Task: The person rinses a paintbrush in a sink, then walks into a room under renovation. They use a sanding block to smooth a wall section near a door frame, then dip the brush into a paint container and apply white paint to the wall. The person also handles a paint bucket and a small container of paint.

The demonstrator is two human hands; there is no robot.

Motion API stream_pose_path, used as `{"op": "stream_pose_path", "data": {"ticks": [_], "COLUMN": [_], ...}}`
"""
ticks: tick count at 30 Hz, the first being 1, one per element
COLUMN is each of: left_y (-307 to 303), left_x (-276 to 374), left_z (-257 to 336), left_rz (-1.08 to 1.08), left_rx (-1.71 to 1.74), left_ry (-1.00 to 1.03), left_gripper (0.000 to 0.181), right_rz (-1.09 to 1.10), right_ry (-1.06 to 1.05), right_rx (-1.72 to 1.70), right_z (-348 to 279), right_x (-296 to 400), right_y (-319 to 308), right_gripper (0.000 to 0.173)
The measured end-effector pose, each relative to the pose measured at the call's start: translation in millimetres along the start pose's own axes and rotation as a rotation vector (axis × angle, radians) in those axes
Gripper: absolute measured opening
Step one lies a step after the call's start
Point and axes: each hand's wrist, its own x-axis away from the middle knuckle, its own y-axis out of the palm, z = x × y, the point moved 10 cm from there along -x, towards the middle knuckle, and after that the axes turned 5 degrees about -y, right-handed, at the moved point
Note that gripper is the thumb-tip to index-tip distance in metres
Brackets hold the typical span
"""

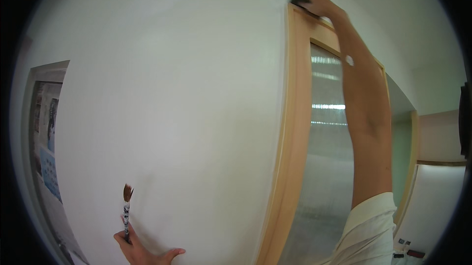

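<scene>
My left hand is low in front of a white wall, with a thin paintbrush pinched between its fingers. The brush points upward; its brown bristles are splayed, and white paint speckles the dark handle. The thumb stretches away to the right. High on the right, my right hand grips a dark, blurred object whose kind I cannot make out. That object is at the top left corner of a light wooden frame, which surrounds a ribbed translucent glass panel.
My raised right arm crosses part of the glass, with a white spot on the forearm. At the left is an opening showing posters beyond. Small dark items lie at the lower right, near a second wooden frame.
</scene>
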Motion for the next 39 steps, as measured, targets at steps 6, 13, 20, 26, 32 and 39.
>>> {"op": "stream_pose_path", "data": {"ticks": [6, 13, 20, 26, 32, 39], "left_y": [8, 2, 7, -7, -8, -8], "left_x": [6, 3, 3, 10, 14, 15], "left_z": [0, 5, 5, 10, 17, 18], "left_rz": [0.017, 0.013, -0.044, 0.014, 0.012, -0.001], "left_rx": [0.007, 0.003, -0.025, -0.075, -0.13, -0.143], "left_ry": [-0.022, -0.028, -0.042, 0.005, 0.049, 0.067], "left_gripper": [0.11, 0.11, 0.114, 0.119, 0.123, 0.123], "right_rz": [-0.014, 0.21, 0.154, 0.231, 0.358, 0.315], "right_ry": [-0.018, -0.035, -0.004, -0.239, -0.006, 0.207], "right_rx": [0.003, -0.113, -0.099, -0.04, -0.176, -0.309], "right_z": [-10, -72, -73, -106, -148, -123], "right_x": [-1, -13, -8, -4, -10, 4], "right_y": [8, -3, -4, -11, 16, 7], "right_gripper": [0.04, 0.041, 0.027, 0.023, 0.033, 0.045]}}
